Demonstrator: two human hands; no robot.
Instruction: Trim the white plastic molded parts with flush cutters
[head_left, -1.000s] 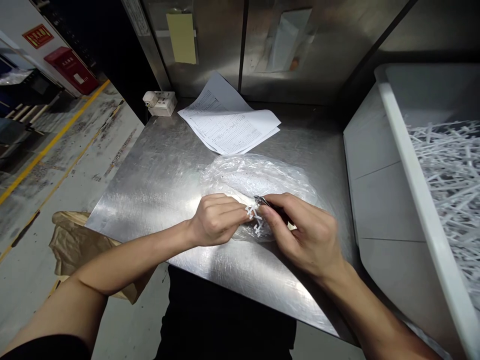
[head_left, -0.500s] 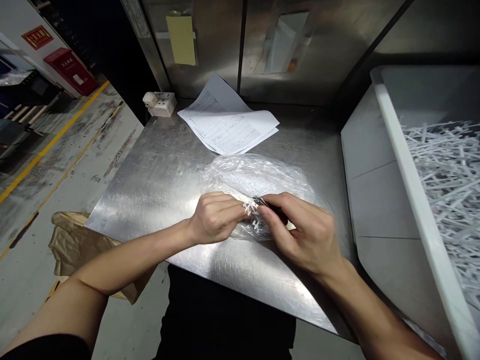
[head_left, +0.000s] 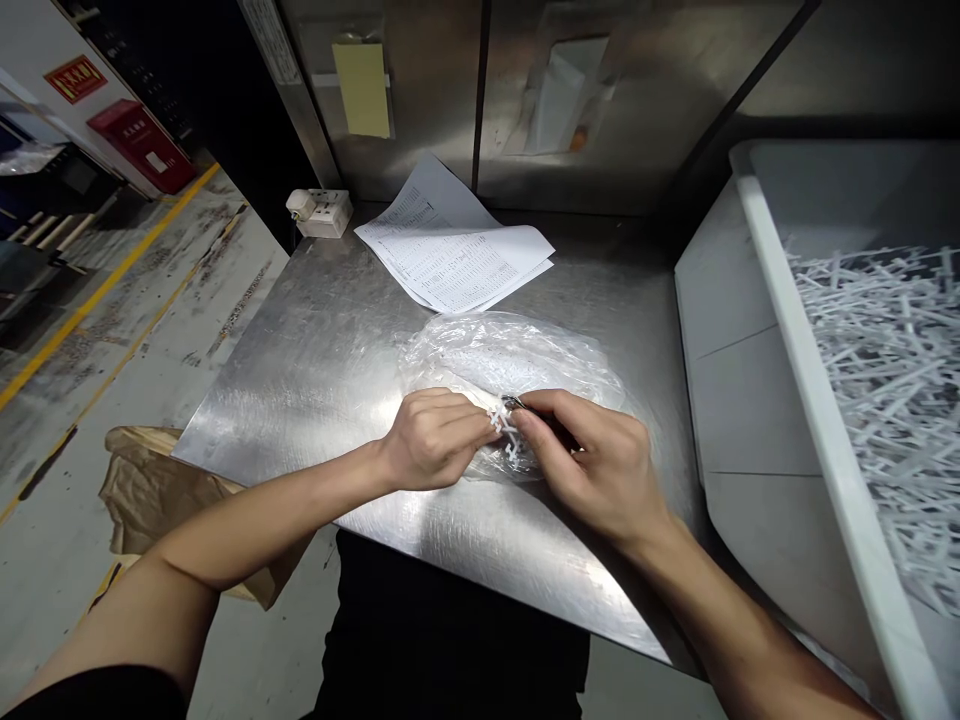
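Observation:
Over the middle of the metal table, my left hand (head_left: 436, 438) is closed, its thumb and forefinger pinching a thin white branched plastic piece (head_left: 511, 432) with small cross-like ends. My right hand (head_left: 600, 455) is closed round a small dark metal tool (head_left: 514, 402), whose tip meets the white piece; most of the tool is hidden in my palm, so its kind does not show. Below both hands lies a crumpled clear plastic bag (head_left: 555, 350) with a mass of small white bits inside.
At right stands a large grey-white bin (head_left: 802, 340) holding many thin white plastic strips (head_left: 885, 370). Printed sheets (head_left: 465, 255) lie at the back of the steel table (head_left: 277, 350), near a white socket block (head_left: 322, 213). Brown paper (head_left: 161, 490) sits below the left edge.
My right hand has shifted slightly left, and the tool tip has tilted a little. My left hand keeps its pinch on the white plastic piece. The camera view has moved slightly.

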